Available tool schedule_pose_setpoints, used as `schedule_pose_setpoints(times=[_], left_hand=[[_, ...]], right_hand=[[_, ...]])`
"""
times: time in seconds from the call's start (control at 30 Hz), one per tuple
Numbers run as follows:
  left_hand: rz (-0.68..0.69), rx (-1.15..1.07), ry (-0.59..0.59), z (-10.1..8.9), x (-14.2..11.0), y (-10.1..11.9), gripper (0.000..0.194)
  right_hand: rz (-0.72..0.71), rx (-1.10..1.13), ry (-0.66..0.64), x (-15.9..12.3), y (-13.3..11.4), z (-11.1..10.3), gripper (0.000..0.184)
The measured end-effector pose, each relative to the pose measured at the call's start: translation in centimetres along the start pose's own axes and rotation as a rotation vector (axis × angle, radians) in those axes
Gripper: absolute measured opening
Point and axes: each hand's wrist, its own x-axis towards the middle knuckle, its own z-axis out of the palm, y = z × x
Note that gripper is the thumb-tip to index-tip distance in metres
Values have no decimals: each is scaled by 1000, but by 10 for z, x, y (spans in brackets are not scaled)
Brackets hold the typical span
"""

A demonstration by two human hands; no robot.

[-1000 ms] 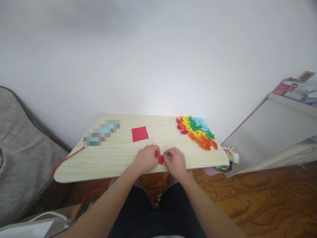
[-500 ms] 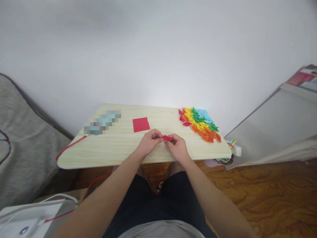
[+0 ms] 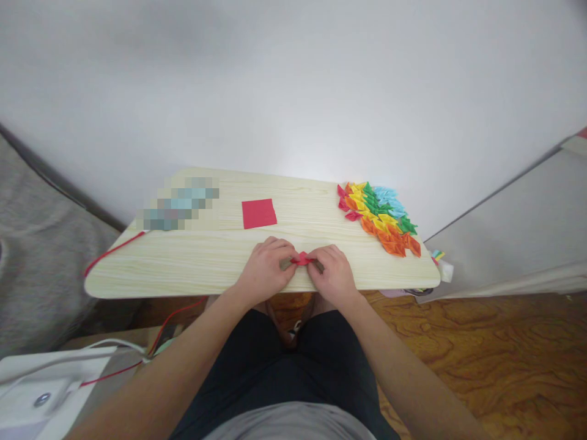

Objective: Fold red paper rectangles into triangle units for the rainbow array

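Observation:
Between my hands, just above the front part of the table (image 3: 183, 263), is a small folded red paper (image 3: 302, 259). My left hand (image 3: 268, 269) pinches its left end between thumb and fingers. The other end is pinched by my right hand (image 3: 332, 272). Fingertips cover both ends, so only the middle of the fold shows. Beyond my left hand a stack or sheet of red square paper (image 3: 259, 214) lies flat. To the right, folded paper pieces (image 3: 380, 217) in red, orange, yellow, green and light blue sit in overlapping rows.
A blurred-out flat object (image 3: 178, 205) lies at the table's left, with a red cable (image 3: 114, 252) running off the edge. A white wall (image 3: 293, 91) stands behind the table. Grey fabric (image 3: 41, 256) is at the far left, and a white device (image 3: 50, 391) at lower left.
The view has shifted a little. My left hand has turned so its back shows more, and the folded red paper now looks stretched between both pinches.

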Motion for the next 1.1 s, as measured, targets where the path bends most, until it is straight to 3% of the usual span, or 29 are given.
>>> schedule_pose_setpoints(times=[0.23,0.53,0.9,1.1], left_hand=[[19,75,-7,1,-6,-11,16],[-72,125,-3,0,0,-8,19],[-139,189,-51,1,7,-7,18],[-149,213,-76,-1,12,-7,19]], right_hand=[[-10,-35,23,-13,-1,-3,14],[93,-77,84,-7,-2,-4,4],[182,-154,73,-1,-9,0,7],[201,-200,88,2,-9,2,18]])
